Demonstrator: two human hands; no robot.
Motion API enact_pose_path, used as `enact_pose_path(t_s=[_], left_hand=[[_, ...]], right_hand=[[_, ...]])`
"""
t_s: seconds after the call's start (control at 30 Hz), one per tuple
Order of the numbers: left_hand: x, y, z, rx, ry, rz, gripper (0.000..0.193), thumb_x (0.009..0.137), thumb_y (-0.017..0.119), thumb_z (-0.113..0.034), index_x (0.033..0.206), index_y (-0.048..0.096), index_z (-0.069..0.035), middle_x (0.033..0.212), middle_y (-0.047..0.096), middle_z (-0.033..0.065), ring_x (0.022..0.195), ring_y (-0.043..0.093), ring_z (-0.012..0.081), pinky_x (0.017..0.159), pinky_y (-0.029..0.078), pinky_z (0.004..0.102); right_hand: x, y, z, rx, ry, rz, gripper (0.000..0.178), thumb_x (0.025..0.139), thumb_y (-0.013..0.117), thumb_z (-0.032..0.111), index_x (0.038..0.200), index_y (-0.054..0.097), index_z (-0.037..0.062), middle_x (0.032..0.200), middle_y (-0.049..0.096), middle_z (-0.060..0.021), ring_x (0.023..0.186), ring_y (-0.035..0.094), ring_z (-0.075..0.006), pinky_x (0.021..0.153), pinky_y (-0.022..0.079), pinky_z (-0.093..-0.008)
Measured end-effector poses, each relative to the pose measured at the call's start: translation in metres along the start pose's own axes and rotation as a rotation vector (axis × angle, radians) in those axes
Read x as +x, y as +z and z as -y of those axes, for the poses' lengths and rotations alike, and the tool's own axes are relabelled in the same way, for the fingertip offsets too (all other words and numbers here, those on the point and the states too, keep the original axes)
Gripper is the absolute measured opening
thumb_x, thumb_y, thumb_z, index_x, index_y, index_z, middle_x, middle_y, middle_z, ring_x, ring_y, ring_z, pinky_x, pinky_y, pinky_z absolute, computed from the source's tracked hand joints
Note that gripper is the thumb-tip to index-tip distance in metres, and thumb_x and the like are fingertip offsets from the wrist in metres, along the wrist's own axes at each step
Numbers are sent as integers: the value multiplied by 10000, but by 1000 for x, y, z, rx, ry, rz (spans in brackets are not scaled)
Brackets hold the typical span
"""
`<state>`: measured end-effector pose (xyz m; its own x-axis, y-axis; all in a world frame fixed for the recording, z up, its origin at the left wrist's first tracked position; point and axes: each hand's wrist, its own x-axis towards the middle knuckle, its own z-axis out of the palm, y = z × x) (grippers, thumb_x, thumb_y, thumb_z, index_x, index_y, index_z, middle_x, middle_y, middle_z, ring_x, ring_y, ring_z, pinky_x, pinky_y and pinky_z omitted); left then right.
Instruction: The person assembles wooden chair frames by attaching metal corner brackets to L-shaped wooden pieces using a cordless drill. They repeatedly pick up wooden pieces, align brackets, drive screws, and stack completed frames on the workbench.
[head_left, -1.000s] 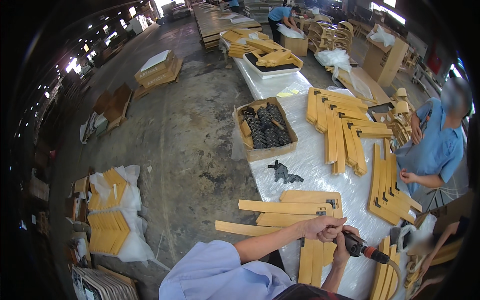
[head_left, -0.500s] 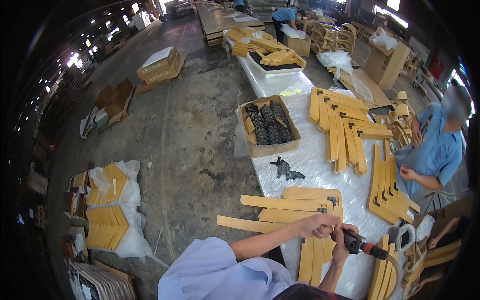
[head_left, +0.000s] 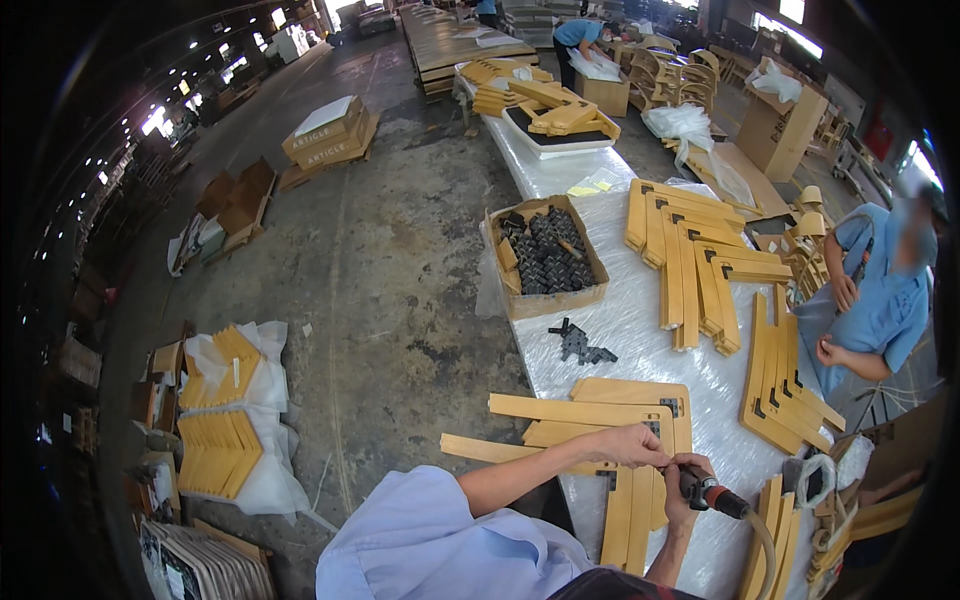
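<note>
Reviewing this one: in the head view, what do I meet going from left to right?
Angled wooden pieces on the floor, stacked cartons, an open box of black brackets, the left hand, the right hand gripping a power tool, a co-worker in a blue shirt.

a furniture workshop: angled wooden parts (head_left: 672,285) and a box (head_left: 562,303) of black brackets (head_left: 552,252) on a film-covered table (head_left: 640,350).

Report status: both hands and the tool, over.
Right hand grips dark, red-collared, hose-fed tool. Left hand at its front end, grip unclear. Long yellow wooden pieces beneath.
</note>
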<state>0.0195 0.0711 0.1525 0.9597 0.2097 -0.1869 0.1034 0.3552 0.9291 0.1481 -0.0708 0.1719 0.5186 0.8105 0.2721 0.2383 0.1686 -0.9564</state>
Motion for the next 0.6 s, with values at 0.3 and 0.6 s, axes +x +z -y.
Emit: enact_pose_path(t_s=[0.3,0.6], left_hand=[[-8,0,-7,-225,-11,228,242,1017,568,-273,877,619,-84,683,424,-89,575,345,23,506,273,202],[18,14,71,-657,13,-182,196,1018,532,-240,920,604,-85,764,518,-48,643,448,37,535,347,188]], right_hand=[[0,-8,-1,-152,-115,62,223,852,622,-66,1054,578,17,882,617,-69,788,605,-148,735,520,-291],[-13,-7,13,291,-87,-421,268,860,615,-9,1121,554,15,973,590,-89,851,580,-183,849,493,-349]])
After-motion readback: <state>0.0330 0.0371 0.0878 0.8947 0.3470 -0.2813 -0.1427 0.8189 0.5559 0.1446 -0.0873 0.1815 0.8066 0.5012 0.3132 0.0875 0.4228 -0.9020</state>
